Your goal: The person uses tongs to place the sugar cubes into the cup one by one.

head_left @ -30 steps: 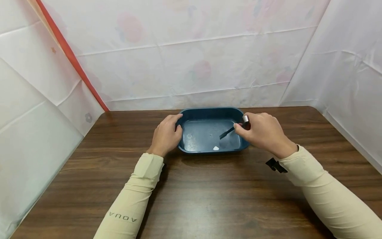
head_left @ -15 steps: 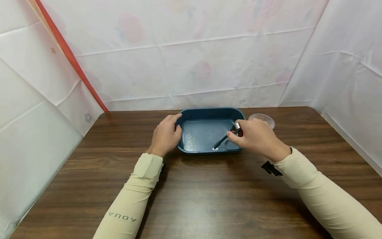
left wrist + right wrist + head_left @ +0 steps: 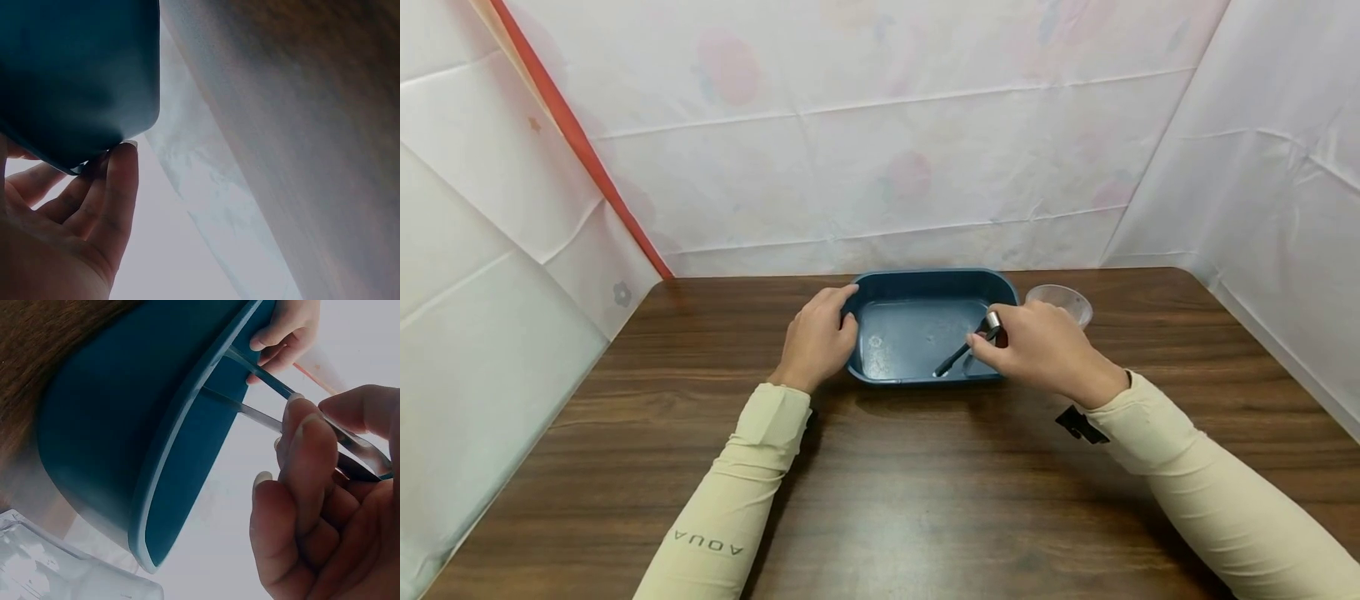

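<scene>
On the table stands a dark blue rectangular plastic basin with rounded corners. My left hand grips its left rim, thumb on the inner side and fingers at the outside. My right hand pinches a pair of tongs over the basin's right part. In the right wrist view the two tong arms stand apart and run down behind the rim; their tips are hidden there. At the tips in the head view lies a small white piece, partly covered. Whether the tongs grip it I cannot tell.
A clear plastic cup stands right of the basin, partly behind my right hand. The wooden table meets a pale patterned cloth at the back, with more cloth at both sides.
My right hand has moved left and toward me, bringing the tong tips down to the white piece. The plastic cup has come into sight behind it. My left hand stays put.
</scene>
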`<control>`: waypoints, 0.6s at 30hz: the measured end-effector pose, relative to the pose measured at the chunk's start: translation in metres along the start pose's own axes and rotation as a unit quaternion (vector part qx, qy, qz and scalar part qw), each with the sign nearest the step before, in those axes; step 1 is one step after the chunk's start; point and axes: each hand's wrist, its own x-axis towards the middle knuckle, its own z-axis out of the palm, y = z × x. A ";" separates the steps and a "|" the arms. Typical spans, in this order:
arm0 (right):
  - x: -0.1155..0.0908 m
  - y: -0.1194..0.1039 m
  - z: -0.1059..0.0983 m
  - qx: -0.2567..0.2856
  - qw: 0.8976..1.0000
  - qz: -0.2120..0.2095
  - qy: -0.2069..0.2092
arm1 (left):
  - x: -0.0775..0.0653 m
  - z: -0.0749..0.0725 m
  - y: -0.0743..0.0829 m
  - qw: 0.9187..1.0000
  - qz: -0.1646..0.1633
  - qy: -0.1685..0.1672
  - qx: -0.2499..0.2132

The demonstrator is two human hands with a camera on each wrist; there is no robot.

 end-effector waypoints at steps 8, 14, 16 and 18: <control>-0.001 -0.001 0.003 -0.011 1.000 -0.018 -0.009 | 0.000 0.000 0.000 1.000 0.000 0.001 0.001; -0.001 -0.002 0.004 -0.017 0.999 -0.036 -0.007 | 0.001 0.000 0.000 1.000 0.000 -0.001 0.003; -0.001 -0.002 0.005 -0.018 0.999 -0.044 -0.004 | 0.001 0.000 -0.001 1.000 -0.001 -0.003 0.002; -0.001 -0.002 0.006 -0.021 0.999 -0.050 -0.001 | 0.000 0.001 -0.001 1.000 -0.002 -0.005 0.000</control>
